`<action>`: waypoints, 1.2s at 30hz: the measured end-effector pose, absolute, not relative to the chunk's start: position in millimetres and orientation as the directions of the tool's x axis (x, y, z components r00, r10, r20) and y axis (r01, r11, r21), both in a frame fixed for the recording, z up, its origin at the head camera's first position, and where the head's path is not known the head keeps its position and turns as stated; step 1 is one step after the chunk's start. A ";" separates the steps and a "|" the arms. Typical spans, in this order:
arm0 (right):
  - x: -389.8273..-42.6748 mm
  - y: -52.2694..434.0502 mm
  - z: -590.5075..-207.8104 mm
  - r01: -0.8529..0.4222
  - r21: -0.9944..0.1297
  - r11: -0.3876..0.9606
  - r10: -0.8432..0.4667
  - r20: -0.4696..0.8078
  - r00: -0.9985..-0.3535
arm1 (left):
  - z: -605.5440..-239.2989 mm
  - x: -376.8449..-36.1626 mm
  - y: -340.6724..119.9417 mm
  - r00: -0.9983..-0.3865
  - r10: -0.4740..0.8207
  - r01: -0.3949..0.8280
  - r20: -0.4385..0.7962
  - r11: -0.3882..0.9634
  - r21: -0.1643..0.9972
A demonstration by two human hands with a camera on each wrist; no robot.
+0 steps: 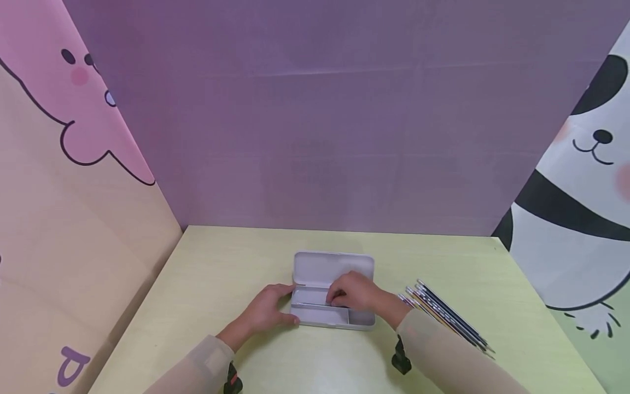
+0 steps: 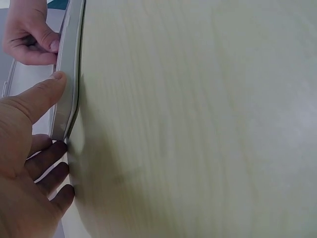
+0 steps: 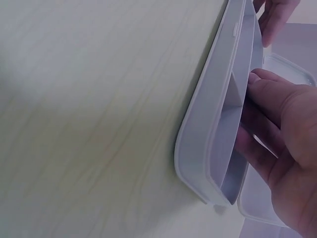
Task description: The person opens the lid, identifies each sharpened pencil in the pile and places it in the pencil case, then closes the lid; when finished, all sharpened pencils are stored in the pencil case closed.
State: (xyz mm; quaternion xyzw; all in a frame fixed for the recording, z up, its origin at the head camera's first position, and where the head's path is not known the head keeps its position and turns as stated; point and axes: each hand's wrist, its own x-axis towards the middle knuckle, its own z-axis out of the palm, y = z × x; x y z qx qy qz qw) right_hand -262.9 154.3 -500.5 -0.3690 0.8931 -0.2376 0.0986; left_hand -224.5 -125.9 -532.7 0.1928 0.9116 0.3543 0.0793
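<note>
Clearly, an opened case (image 1: 317, 316) on the desk (image 1: 241, 257), between its side edges

The left hand (image 1: 268, 309) rests loosely spread against the case's left end. The right hand (image 1: 356, 290) reaches inside, fingers bent; whether gripping anything, I cannot tell. Pencils (image 1: 455, 316) lie toward the right edge.
</note>
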 end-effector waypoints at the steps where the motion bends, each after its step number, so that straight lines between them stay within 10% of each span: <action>1: -262.4 154.8 -500.1 -0.613 -0.503 0.610 -0.707 0.004 -0.707 | -532.8 -224.7 -126.1 -0.913 0.407 0.296 -0.007 0.675 0.676; 17: -250.5 180.3 -487.5 -0.520 -0.695 0.496 -0.706 0.026 -0.708 | -534.3 -221.5 -127.8 -0.913 0.408 0.299 0.003 0.663 0.687; 36: -226.9 314.1 -448.6 -0.358 -0.691 0.627 -0.449 0.055 -0.892 | -532.8 -222.7 -126.0 -0.910 0.415 0.313 0.013 0.663 0.680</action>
